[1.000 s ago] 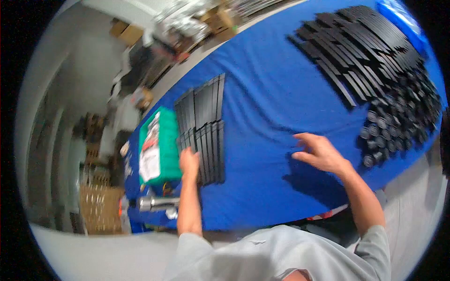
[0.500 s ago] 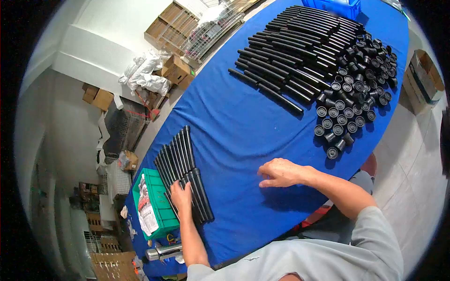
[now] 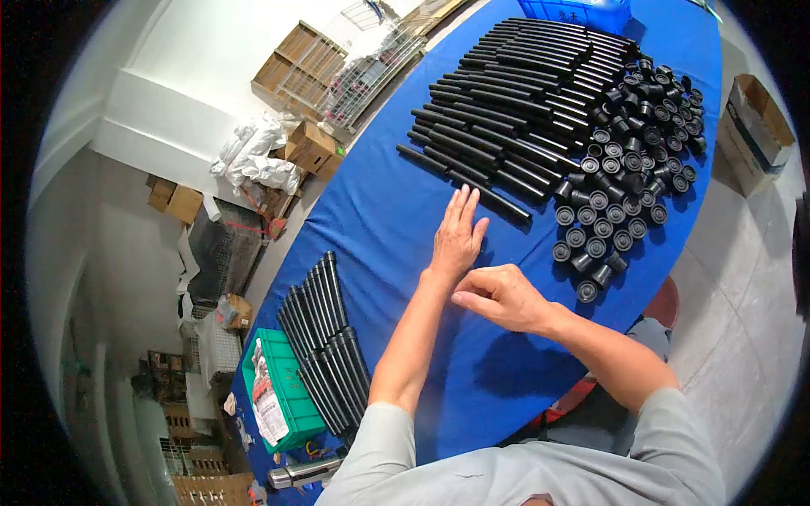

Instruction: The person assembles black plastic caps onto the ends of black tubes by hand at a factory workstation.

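Observation:
My left hand (image 3: 456, 237) reaches out over the blue cloth, fingers stretched and held side by side, thumb apart. Its fingertips are right at the near end of a row of black tubes (image 3: 492, 202). Just below and to the right is my right hand (image 3: 504, 297), with curled fingers and the thumb tucked beneath; nothing shows in it. Black rubber end caps (image 3: 588, 291) lie heaped to the right of the tubes, many with their ringed round faces up. At the left, longer black tubes with thicker ends (image 3: 342, 358) lie side by side in a fanned batch.
A green crate (image 3: 297, 392) with printed paper stands beside the fanned tubes. Near it lies a shiny metal cylinder (image 3: 295, 474). A blue bin (image 3: 582, 12) sits at the far end of the table (image 3: 392, 228). An open carton (image 3: 753, 139) stands on the floor at right.
My left hand has left the fanned tubes and moved right and away from me toward the loose tubes. My right hand has shifted slightly; its fingers are more curled.

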A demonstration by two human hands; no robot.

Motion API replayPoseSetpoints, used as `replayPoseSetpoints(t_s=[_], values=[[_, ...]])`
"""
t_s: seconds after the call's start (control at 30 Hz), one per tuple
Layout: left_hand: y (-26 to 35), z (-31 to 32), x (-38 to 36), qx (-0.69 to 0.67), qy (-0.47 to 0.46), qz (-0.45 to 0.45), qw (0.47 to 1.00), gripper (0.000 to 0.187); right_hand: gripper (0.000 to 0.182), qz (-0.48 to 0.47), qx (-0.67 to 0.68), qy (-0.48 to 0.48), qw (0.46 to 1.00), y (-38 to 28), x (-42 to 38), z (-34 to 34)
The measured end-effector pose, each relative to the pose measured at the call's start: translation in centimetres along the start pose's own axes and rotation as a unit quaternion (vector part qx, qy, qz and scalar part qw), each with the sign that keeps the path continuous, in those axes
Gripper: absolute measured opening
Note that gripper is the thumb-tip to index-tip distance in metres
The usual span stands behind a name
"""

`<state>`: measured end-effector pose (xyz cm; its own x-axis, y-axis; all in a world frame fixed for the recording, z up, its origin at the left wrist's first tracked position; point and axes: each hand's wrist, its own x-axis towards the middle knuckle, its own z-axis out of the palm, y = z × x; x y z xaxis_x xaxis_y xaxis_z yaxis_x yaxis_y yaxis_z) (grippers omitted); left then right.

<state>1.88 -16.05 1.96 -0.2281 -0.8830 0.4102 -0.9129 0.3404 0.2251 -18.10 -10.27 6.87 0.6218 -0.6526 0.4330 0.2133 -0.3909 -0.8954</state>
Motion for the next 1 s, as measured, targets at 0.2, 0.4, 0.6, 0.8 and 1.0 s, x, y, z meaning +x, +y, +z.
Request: replayPoseSetpoints(t_s=[0.2, 0.4, 0.6, 0.8, 1.0], values=[[0.7, 3.0, 1.7, 0.061, -0.138, 0.082, 0.985, 0.076, 0.024, -0.03, -0.034, 0.015, 0.999, 1.0, -0.1, 0.0], [0.1, 3.0, -0.3, 0.011, -0.046, 0.051, 0.998, 0.057, 0.024, -0.015, -0.053, -0.001, 0.998, 0.0, -0.2, -0.6], [-0.2, 1.5, -2.5, 0.015, 0.007, 0.008, 1.0, 0.051, 0.026, -0.017, -0.043, -0.003, 0.999, 0.4, -0.6, -0.2], [-0.3, 1.3, -3.8, 0.035, 0.032, 0.019, 0.999, 0.041, 0.027, -0.018, -0.083, -0.019, 0.996, 0.5, -0.6, -0.2], [-0.6, -0.2, -4.4, 0.024, 0.093, -0.118, 0.988, 0.028, 0.027, -0.015, -0.093, -0.033, 0.995, 0.9, -0.6, 0.2]])
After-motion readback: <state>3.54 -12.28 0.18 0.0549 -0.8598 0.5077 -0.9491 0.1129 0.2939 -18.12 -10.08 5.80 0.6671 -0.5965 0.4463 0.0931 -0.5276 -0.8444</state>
